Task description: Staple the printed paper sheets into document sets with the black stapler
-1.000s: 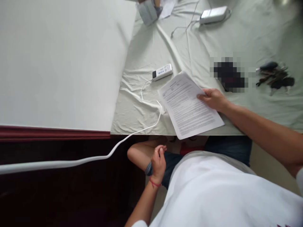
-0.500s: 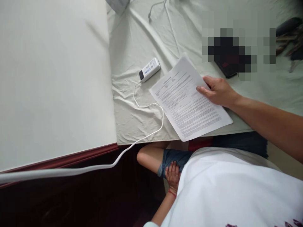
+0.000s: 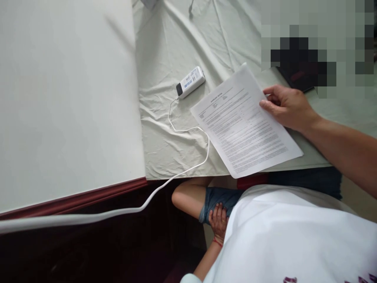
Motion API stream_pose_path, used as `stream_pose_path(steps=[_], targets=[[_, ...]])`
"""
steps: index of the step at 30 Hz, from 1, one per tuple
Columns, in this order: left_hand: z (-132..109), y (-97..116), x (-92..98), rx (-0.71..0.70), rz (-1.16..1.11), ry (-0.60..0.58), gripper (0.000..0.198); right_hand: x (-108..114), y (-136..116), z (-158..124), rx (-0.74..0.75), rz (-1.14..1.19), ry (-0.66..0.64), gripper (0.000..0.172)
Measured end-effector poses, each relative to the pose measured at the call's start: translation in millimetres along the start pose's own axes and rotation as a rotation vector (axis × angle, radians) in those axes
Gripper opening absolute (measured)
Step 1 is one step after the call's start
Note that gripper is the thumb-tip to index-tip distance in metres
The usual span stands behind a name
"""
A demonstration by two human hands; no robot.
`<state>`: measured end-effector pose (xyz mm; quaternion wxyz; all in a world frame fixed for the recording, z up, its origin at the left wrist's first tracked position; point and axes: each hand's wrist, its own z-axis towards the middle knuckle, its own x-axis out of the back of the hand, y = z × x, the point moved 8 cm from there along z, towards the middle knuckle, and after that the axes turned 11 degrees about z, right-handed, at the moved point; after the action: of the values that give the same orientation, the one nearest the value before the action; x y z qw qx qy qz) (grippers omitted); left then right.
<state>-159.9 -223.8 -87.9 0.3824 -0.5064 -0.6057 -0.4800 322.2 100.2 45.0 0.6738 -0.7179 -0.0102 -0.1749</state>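
Observation:
My right hand [image 3: 290,106] pinches the right edge of a printed paper [image 3: 246,125], thumb on top and fingers mostly behind the edge. Dense lines of text cover its face, too small to read. The paper lies at a slant over the cloth, its lower corner reaching past the table's front edge. I cannot tell whether it is one sheet or more. Against the denim shorts on my thigh rests my left hand [image 3: 218,218], fingers laid out flat, holding nothing. A red string circles that wrist and a ring shows on one finger.
A white power bank [image 3: 191,82] with a dark end lies left of the paper on the pale green tablecloth [image 3: 171,157]. Its white cable [image 3: 176,175] runs off the front edge, toward lower left. A dark object beyond my right hand is pixelated. A white panel [image 3: 67,98] fills the left.
My right hand and the paper have shifted a little to the right, farther from the power bank. The view has moved slightly. My left hand stays on the thigh.

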Motion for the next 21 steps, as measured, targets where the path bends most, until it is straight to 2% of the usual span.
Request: stream_pose_path(steps=[4,8,13,21], targets=[[-7,7,2.2,-0.130,0.118,0.192,0.050,0,2,-1,-0.019,0.053,-0.024,0.029],[-17,11,-4.1,-0.249,0.244,0.273,0.038,2,1,-1,-0.034,0.029,-0.016,0.024],[-21,9,-12.9,-0.292,0.317,0.296,0.035,2,3,2,-0.033,-0.004,0.010,0.022],[-19,-3,-23.9,-0.322,0.324,0.193,0.036,1,2,3,-0.052,0.063,-0.007,0.020]])
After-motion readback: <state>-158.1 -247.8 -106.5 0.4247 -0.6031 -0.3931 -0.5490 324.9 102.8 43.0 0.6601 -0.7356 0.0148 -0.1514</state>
